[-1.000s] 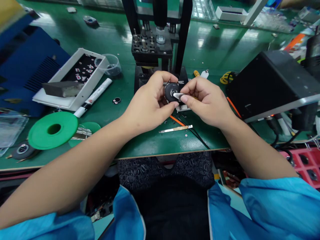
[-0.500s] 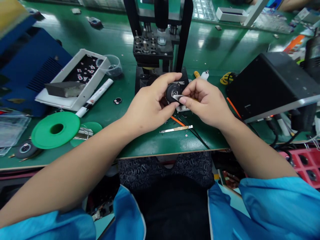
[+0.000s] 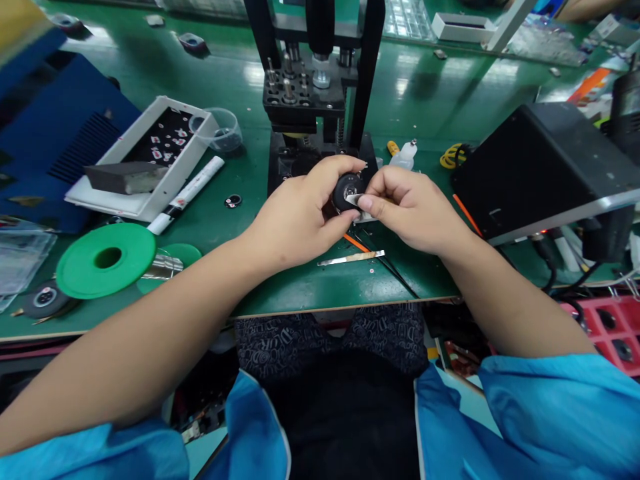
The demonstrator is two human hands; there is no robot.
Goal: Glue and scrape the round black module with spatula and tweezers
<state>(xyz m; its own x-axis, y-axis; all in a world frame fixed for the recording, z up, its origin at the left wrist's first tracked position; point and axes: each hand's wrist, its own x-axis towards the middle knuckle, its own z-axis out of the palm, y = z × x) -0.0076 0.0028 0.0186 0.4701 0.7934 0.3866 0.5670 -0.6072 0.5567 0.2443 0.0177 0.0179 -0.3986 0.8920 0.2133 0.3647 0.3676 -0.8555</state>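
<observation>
My left hand (image 3: 297, 217) is closed around the edge of a round black part (image 3: 344, 184), thumb below and fingers above. Its face is turned up and shows a metallic centre. From the right, my right hand (image 3: 413, 210) pinches a small tool with a flat silver tip (image 3: 353, 199). The tip rests on or just over the centre of the black part; the rest of the tool is mostly hidden by my fingers. Below my hands on the green bench lies a thin metal blade with a tan wrapped grip (image 3: 353, 258), beside black tweezers-like rods (image 3: 397, 275).
A black hand press (image 3: 305, 103) stands straight ahead. Left are a white box (image 3: 160, 193) of small parts, a marker (image 3: 197, 183), a clear cup (image 3: 225, 137) and a green solder spool (image 3: 80, 267). A dropper bottle (image 3: 405, 157) and black device (image 3: 540, 167) are at right.
Both hands and the black part have shifted down slightly. The tool tip stays at the part's centre, and more of the dropper bottle shows now.
</observation>
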